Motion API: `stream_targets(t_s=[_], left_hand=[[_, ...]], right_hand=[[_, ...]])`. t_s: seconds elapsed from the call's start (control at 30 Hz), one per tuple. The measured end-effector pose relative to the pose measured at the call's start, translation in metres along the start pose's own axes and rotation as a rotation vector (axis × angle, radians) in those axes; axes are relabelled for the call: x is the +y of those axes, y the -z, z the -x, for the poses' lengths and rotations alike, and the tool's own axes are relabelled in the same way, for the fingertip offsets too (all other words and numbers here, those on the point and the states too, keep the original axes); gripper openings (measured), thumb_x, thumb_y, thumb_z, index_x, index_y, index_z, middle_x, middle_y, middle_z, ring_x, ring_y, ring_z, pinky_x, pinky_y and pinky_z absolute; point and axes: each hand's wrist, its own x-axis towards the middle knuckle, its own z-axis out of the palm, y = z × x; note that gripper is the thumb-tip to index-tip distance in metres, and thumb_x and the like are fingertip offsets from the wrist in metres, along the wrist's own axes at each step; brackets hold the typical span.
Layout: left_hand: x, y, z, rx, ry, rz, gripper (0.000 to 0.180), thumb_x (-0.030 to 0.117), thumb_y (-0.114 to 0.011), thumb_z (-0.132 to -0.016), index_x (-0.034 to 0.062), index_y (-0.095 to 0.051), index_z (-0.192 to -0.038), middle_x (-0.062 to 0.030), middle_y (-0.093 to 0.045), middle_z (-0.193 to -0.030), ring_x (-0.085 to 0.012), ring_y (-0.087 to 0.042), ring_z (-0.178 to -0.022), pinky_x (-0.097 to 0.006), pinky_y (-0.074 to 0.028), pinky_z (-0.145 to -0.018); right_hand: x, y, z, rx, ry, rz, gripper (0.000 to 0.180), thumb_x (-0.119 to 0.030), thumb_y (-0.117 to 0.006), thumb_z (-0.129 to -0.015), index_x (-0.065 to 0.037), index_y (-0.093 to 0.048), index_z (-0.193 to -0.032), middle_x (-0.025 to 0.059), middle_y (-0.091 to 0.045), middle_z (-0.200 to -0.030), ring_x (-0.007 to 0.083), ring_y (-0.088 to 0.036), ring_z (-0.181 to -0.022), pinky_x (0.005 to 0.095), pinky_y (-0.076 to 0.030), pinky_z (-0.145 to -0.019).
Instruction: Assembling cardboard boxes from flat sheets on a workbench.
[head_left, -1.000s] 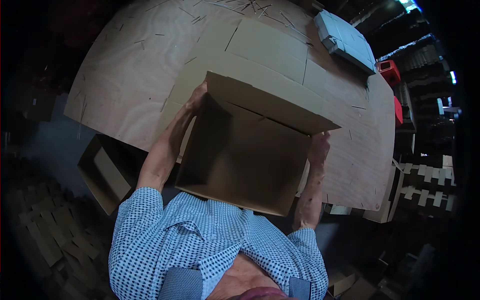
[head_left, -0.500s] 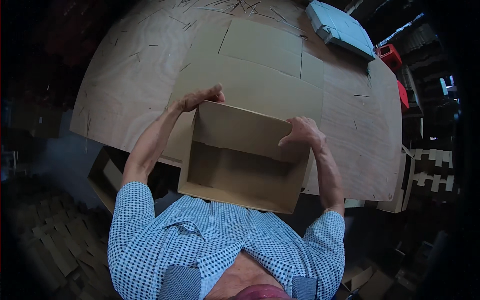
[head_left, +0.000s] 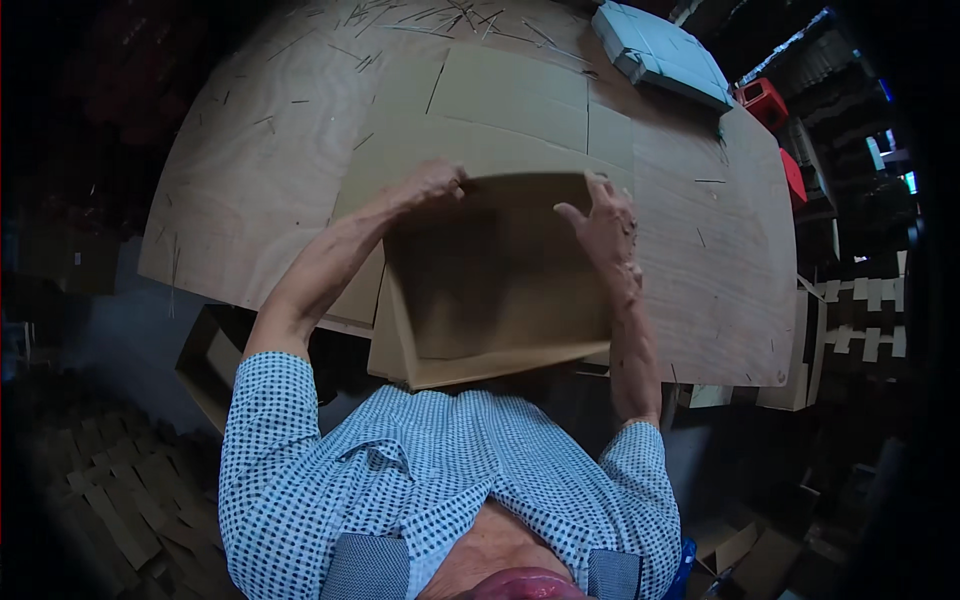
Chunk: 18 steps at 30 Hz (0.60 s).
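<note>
An open-topped brown cardboard box (head_left: 480, 270) is tilted at the table's near edge, close against my shirt, its hollow inside showing. My left hand (head_left: 432, 184) is closed at the far left part of its rim, with the fingers curled and partly hidden. At the far right corner, my right hand (head_left: 607, 225) grips the rim with its thumb spread toward the inside. Beyond the box, a flat creased cardboard sheet (head_left: 510, 90) lies on the wooden table (head_left: 240, 180), and the box covers its near part.
A strapped stack of pale blue-white flat pieces (head_left: 662, 55) sits at the table's far right, beside red plastic containers (head_left: 762, 103). Thin loose strips (head_left: 460, 18) are scattered at the back. Another open box (head_left: 215, 350) stands below the left edge, and cardboard pieces (head_left: 120, 500) are piled at lower left.
The box has tilted and turned, its far rim rising and its near right corner lifting. My left hand has moved right along the rim, and my right hand has shifted up to the far corner.
</note>
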Motion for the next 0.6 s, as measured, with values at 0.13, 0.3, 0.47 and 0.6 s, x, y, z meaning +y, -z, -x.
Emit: stream_targets(t_s=[0.13, 0.3, 0.47, 0.6], left_hand=[[0.001, -0.008, 0.018, 0.303, 0.300, 0.387, 0.044, 0.042, -0.066, -0.093, 0.0041, -0.068, -0.071, -0.0102, -0.062, -0.061, -0.0246, -0.061, -0.060, -0.041, -0.047, -0.056], [0.050, -0.119, 0.031, 0.683, 0.657, 1.113, 0.042, 0.041, -0.054, -0.103, 0.0055, -0.064, -0.083, -0.0046, -0.063, -0.076, -0.0155, -0.057, -0.067, -0.035, -0.049, -0.066], [0.068, -0.247, 0.041, 0.777, 0.414, 2.043, 0.037, 0.040, -0.041, -0.108, 0.0070, -0.053, -0.119, -0.0082, -0.065, -0.101, -0.0194, -0.063, -0.087, -0.037, -0.055, -0.079], [0.099, -0.238, 0.065, 0.546, 0.411, 2.127, 0.039, 0.041, -0.041, -0.108, 0.0060, -0.054, -0.115, -0.0088, -0.064, -0.100, -0.0218, -0.064, -0.097, -0.038, -0.055, -0.084]], right_hand=[[-0.054, 0.068, 0.007, 0.323, 0.026, -0.299, 0.055, -0.020, -0.078, -0.084, -0.005, -0.059, -0.133, 0.0208, -0.064, -0.126, 0.0390, -0.062, -0.114, 0.0459, -0.052, -0.094], [-0.109, 0.030, 0.038, -0.015, 0.151, -0.612, 0.045, -0.015, -0.072, -0.088, -0.002, -0.059, -0.129, 0.0237, -0.064, -0.121, 0.0430, -0.061, -0.113, 0.0457, -0.052, -0.096], [-0.075, -0.105, 0.045, -0.105, 0.114, -0.258, 0.046, -0.027, -0.073, -0.087, -0.003, -0.060, -0.125, 0.0213, -0.064, -0.112, 0.0421, -0.061, -0.104, 0.0474, -0.050, -0.094], [-0.059, -0.133, 0.054, 0.021, 0.015, -0.044, 0.049, -0.035, -0.071, -0.088, -0.005, -0.059, -0.124, 0.0179, -0.059, -0.116, 0.0392, -0.056, -0.109, 0.0505, -0.046, -0.097]])
